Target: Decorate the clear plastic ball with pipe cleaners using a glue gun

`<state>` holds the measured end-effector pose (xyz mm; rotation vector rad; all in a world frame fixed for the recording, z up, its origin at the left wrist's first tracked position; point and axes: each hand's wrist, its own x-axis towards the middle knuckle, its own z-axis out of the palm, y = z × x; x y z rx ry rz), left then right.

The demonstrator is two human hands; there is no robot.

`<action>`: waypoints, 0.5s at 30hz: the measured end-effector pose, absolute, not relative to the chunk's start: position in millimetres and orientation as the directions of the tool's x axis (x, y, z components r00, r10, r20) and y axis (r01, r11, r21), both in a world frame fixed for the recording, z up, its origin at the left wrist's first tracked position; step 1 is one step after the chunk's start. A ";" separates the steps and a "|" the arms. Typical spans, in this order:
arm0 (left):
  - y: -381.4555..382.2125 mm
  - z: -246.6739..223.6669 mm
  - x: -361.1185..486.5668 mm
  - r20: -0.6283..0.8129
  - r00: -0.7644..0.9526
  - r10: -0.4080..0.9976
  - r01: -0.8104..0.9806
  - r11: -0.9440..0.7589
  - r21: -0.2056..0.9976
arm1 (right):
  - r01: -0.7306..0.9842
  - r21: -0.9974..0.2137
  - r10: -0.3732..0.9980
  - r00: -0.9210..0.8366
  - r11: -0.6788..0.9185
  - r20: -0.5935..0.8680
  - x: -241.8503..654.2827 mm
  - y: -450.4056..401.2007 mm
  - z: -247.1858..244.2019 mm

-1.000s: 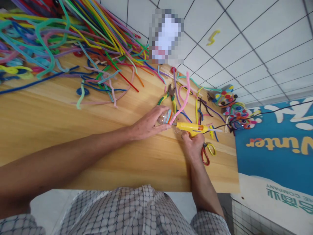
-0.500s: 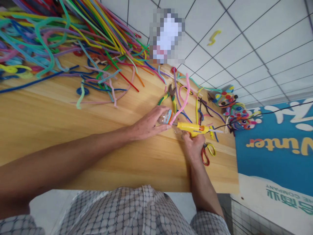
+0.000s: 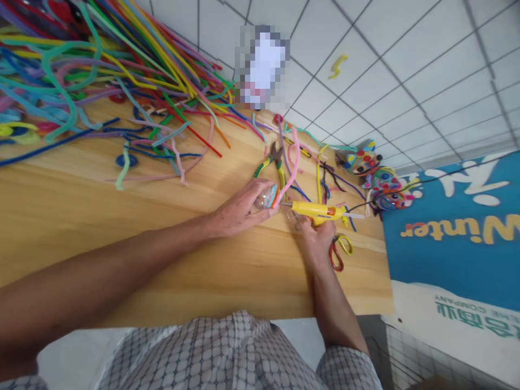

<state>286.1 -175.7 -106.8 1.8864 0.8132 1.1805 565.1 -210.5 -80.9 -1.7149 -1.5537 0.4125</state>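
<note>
1. Wooden counter [image 3: 203,276] spreads on my side of the glue gun [image 3: 314,210], probably giving my forearms working room.
2. Just nearer me than the gun lie scissors [image 3: 336,259].
3. My right hand [image 3: 319,238] grips the gun, likely steadying its aim.
4. Left of it, my left hand [image 3: 235,212] grips a clear plastic piece [image 3: 263,200], apparently bracing it where a pink stem [image 3: 295,157] meets its rim.
5. Beyond the gun, pliers [image 3: 280,172] lie within reach.

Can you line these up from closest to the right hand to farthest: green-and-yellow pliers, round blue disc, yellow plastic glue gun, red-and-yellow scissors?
From the right hand, in the head view:
1. Yellow plastic glue gun: held in it.
2. Red-and-yellow scissors: just to its right.
3. Green-and-yellow pliers: ahead, to the left.
4. Round blue disc: far left.
</note>
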 end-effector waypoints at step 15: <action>-172.3 -118.9 281.7 0.437 0.349 0.829 0.252 -0.532 0.808 | 0.681 -0.530 0.557 0.726 -0.506 0.402 777.9 -188.5 -41.0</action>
